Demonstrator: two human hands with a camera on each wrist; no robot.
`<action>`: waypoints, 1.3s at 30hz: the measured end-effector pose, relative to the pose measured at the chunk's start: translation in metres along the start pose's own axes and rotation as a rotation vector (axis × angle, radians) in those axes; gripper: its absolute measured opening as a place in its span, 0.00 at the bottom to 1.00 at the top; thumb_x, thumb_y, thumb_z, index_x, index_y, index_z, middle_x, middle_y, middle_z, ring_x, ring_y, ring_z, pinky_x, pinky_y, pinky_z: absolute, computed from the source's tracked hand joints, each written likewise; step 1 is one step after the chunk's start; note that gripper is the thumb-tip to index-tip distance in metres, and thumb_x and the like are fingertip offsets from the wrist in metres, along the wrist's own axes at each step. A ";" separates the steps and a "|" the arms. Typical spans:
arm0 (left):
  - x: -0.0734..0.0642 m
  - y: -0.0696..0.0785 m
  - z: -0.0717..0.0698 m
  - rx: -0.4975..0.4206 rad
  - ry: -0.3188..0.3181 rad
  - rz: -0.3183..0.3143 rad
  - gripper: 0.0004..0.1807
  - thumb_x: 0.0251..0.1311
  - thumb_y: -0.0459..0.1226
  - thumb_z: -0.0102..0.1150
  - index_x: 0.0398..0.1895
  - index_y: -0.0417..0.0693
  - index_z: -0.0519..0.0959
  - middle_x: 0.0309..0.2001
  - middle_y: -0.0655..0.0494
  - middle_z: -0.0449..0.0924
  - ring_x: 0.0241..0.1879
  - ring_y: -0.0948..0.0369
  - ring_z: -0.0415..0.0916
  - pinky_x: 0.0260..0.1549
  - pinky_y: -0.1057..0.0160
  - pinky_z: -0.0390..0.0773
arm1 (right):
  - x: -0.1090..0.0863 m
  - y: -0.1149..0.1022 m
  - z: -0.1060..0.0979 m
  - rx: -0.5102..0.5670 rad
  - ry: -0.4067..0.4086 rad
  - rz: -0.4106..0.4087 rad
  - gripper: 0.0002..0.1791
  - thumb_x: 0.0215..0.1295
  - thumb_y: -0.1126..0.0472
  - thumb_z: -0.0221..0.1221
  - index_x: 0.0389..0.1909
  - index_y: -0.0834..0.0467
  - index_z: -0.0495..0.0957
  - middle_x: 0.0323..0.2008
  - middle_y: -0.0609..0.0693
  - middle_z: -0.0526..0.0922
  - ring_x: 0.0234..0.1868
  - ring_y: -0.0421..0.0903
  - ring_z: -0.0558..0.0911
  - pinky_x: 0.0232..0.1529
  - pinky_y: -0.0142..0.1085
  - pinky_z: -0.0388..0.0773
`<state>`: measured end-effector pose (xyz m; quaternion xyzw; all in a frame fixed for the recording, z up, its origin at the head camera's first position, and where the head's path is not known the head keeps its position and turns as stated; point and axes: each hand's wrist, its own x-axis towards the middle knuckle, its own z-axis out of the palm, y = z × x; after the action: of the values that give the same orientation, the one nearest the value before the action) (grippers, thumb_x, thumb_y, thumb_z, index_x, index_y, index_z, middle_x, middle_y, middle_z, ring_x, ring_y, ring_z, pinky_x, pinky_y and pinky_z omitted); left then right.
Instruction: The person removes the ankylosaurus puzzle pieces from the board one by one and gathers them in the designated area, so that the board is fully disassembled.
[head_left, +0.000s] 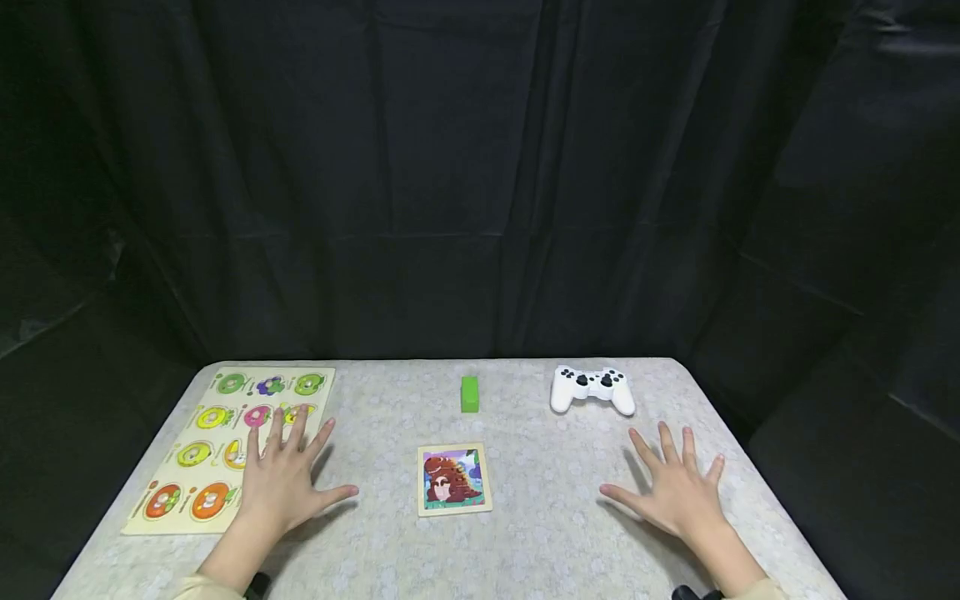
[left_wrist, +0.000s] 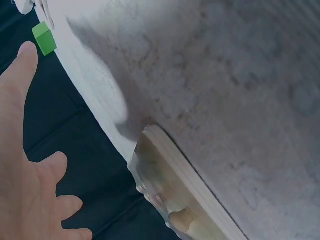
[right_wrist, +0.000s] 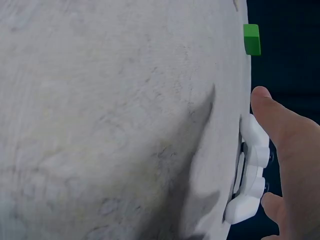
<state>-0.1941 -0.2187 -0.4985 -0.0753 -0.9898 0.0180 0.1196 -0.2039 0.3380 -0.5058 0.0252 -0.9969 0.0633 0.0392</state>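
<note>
My left hand (head_left: 281,483) hovers with spread fingers over the right side of a wooden fruit puzzle board (head_left: 225,433), hiding part of it. On the right, my right hand (head_left: 678,492) is also spread above the table, in front of a white game controller (head_left: 592,388). Both hands hold nothing. Between them lies a small square dinosaur picture puzzle (head_left: 454,479) with a pale wooden frame. Behind it stands a green block (head_left: 469,394). The left wrist view shows the board's edge (left_wrist: 195,180) below the hand; the right wrist view shows the controller (right_wrist: 250,170) beyond the thumb.
A pale patterned cloth covers the table (head_left: 525,550). Black curtains (head_left: 450,183) hang behind it and along both sides. The fruit board reaches near the table's left edge, and the controller lies toward the back right.
</note>
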 end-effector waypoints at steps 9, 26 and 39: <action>0.005 0.001 0.004 -0.028 0.050 -0.009 0.60 0.48 0.76 0.64 0.80 0.52 0.69 0.79 0.34 0.63 0.77 0.29 0.55 0.71 0.26 0.54 | 0.008 -0.017 0.003 0.007 0.037 -0.009 0.65 0.52 0.15 0.60 0.80 0.56 0.65 0.78 0.77 0.58 0.76 0.83 0.55 0.62 0.87 0.44; 0.019 0.041 0.016 -0.823 -0.050 -0.034 0.50 0.58 0.55 0.77 0.80 0.44 0.68 0.75 0.39 0.72 0.72 0.39 0.70 0.69 0.39 0.69 | 0.049 -0.098 0.032 0.633 0.192 -0.104 0.32 0.65 0.54 0.73 0.68 0.58 0.79 0.67 0.61 0.81 0.65 0.64 0.80 0.59 0.56 0.80; 0.022 0.067 0.032 -1.137 -0.197 -0.045 0.49 0.58 0.47 0.79 0.80 0.44 0.67 0.76 0.45 0.71 0.75 0.40 0.66 0.72 0.37 0.63 | 0.061 -0.153 0.053 0.914 0.119 -0.221 0.23 0.66 0.62 0.72 0.62 0.57 0.84 0.50 0.53 0.88 0.51 0.51 0.85 0.47 0.41 0.81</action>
<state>-0.2137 -0.1495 -0.5280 -0.1047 -0.8517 -0.5124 -0.0320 -0.2604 0.1766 -0.5343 0.1421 -0.8541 0.4925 0.0879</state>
